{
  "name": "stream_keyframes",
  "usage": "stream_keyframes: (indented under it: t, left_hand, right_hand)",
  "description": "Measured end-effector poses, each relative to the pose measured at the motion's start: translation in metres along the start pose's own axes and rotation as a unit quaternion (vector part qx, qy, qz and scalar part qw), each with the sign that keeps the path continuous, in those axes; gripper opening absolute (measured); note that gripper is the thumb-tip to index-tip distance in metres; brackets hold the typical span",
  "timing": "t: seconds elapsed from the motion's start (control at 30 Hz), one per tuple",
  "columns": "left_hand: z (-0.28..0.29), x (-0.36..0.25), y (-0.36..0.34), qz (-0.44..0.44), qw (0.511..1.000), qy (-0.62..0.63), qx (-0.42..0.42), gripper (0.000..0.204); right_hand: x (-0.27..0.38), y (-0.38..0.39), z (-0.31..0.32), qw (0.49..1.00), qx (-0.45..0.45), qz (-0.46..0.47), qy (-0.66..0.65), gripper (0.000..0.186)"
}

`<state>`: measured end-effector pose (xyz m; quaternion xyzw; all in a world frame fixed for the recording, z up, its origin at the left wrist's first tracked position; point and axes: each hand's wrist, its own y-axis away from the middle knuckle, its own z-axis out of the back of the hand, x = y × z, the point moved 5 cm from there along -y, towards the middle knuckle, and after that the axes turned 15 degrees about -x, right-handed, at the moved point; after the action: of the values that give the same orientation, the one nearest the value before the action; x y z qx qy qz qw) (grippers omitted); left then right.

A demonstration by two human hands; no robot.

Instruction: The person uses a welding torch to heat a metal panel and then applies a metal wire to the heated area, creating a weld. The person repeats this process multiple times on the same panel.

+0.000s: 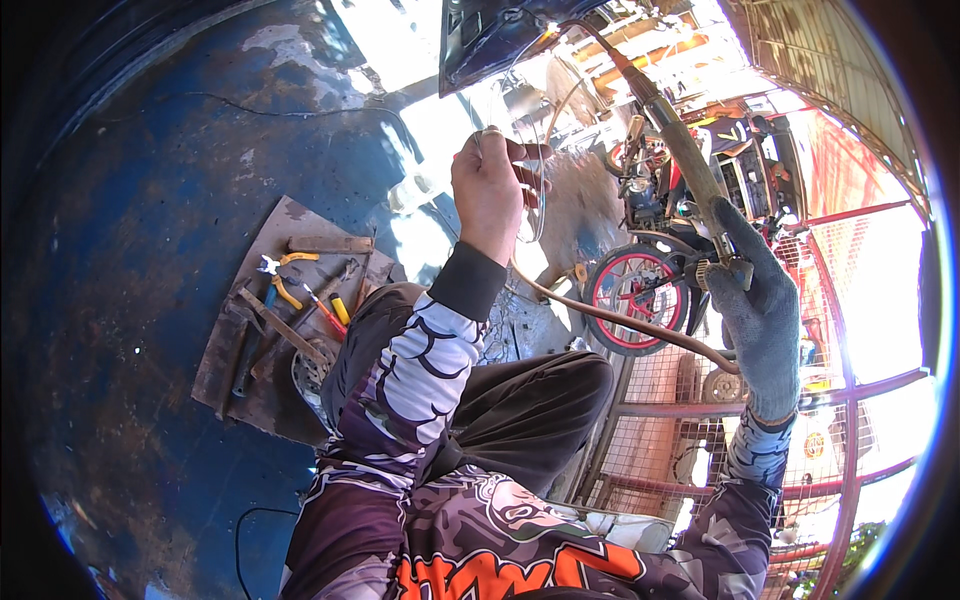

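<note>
My right hand, in a grey work glove, is closed around the handle of a gas welding torch. The torch slants up and to the left, its bent neck reaching a dark blue metal panel at the top. An orange glow shows on the panel edge by the torch tip. My bare left hand pinches a thin wire rod; loops of it hang beside the fingers and one end rises toward the glow. A brown hose curves below the torch; its join to the torch is hidden by my glove.
On the left, a flat board bears pliers, a hammer and other hand tools on a worn blue surface. A motorcycle with a red-rimmed wheel stands at right, near a wire-mesh fence. Glare washes out the upper middle.
</note>
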<state>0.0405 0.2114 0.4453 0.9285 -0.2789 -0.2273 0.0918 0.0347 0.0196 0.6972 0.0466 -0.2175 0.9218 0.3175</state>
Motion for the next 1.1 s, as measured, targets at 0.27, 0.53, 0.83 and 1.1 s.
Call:
stream_keyframes:
  t: [0.27,0.53,0.83,1.1]
  left_hand:
    - [0.0022,-0.0016,-0.0001,-0.012,1.000,0.006,-0.021,0.028]
    - [0.0010,-0.0004,-0.0017,-0.009,1.000,-0.006,0.003,0.029]
    - [0.0018,-0.0010,-0.0013,-0.008,1.000,-0.005,-0.003,0.028]
    - [0.0010,-0.0017,-0.0013,-0.004,1.000,-0.012,0.007,0.028]
  right_hand:
    - [-0.0022,0.0003,-0.0004,1.000,-0.004,-0.005,-0.008,0.060]
    - [0.0004,-0.0001,-0.0021,1.000,0.000,-0.008,-0.012,0.060]
    - [0.0032,0.0011,-0.0016,1.000,0.004,-0.017,-0.021,0.060]
    - [0.0032,0.0005,-0.0011,1.000,0.002,-0.026,-0.018,0.060]
